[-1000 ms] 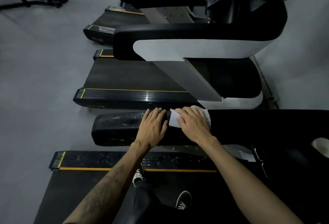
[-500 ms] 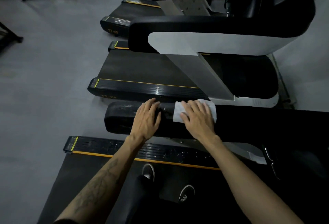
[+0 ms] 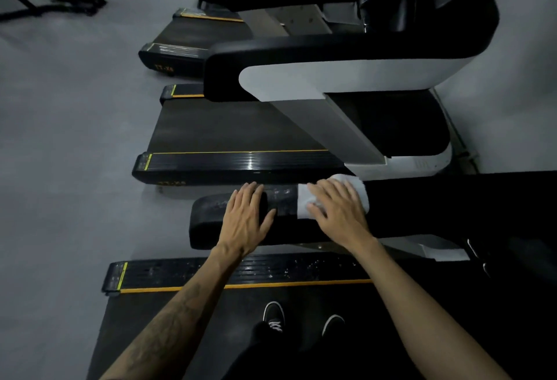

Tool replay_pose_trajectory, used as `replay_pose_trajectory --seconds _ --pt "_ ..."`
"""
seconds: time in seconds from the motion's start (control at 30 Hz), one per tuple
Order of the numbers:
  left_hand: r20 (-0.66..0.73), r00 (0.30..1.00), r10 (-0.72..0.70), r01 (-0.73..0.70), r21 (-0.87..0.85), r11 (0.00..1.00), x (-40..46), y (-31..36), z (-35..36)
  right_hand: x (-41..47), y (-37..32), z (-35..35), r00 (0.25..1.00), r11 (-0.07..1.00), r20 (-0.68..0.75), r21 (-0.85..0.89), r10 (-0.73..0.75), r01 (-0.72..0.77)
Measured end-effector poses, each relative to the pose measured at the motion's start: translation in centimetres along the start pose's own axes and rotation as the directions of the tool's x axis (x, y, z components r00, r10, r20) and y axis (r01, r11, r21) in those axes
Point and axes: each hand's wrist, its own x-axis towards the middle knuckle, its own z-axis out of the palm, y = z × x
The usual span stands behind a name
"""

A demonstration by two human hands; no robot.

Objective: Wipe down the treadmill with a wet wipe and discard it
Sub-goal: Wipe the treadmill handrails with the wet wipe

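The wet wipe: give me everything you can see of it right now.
The wet wipe is a white, soft-looking sheet draped over the top of the black padded handrail of the treadmill. The right hand lies flat on it with fingers straight, covering its middle; white edges show to the left of the fingers and past the fingertips at the far side. The left hand rests on the bare rail beside it, not touching it.

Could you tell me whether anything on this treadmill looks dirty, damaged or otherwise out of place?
Nothing looks damaged. Pale dusty specks mark the black handrail beside the left hand, and the side rail below it. The right hand presses the wet wipe flat on the handrail.
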Motion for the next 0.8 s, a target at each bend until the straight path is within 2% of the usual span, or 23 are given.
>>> replay_pose_trajectory --seconds 0.13,0.2,0.27,0.33,0.43,0.5,0.6,0.7,0.8 --pt "0.016 1.000 0.019 -0.019 0.009 1.000 -0.4 -1.1 0.0 1.9 -1.6 -0.1 0.959 0.959 0.065 -0.076 0.277 -0.272" --pt "0.024 0.999 0.035 -0.036 0.016 0.999 -0.2 -1.5 0.0 3.4 -3.8 0.0 0.927 0.931 0.103 -0.099 0.361 -0.351" --pt "0.019 0.998 0.056 -0.057 0.041 0.998 0.1 -1.8 0.1 4.0 -5.9 0.5 0.928 0.935 0.125 -0.101 0.350 -0.339" --pt "0.015 0.997 0.074 -0.075 0.069 0.995 0.4 -2.1 0.2 3.5 -6.9 1.0 0.957 0.964 0.117 -0.054 0.265 -0.260" --pt "0.024 0.997 0.076 -0.078 0.068 0.995 0.6 -2.2 0.2 1.6 -4.9 0.9 0.997 0.998 0.047 0.024 0.061 -0.062" --pt "0.027 0.996 0.088 -0.090 0.059 0.994 0.6 -2.4 0.1 0.5 -2.7 0.4 0.999 1.000 0.030 0.020 0.014 -0.015" --pt "0.020 0.995 0.093 -0.095 0.083 0.992 0.7 -3.2 -0.4 1.6 -1.8 0.0 0.977 0.978 0.073 -0.073 0.199 -0.194" --pt "0.008 0.998 0.063 -0.063 0.088 0.994 0.4 -4.2 -0.7 4.1 -4.2 0.2 0.912 0.918 0.125 -0.127 0.390 -0.375" --pt "-0.002 0.999 0.053 -0.052 0.091 0.994 0.2 -4.7 -0.6 4.4 -6.4 0.9 0.930 0.938 0.135 -0.102 0.343 -0.331"
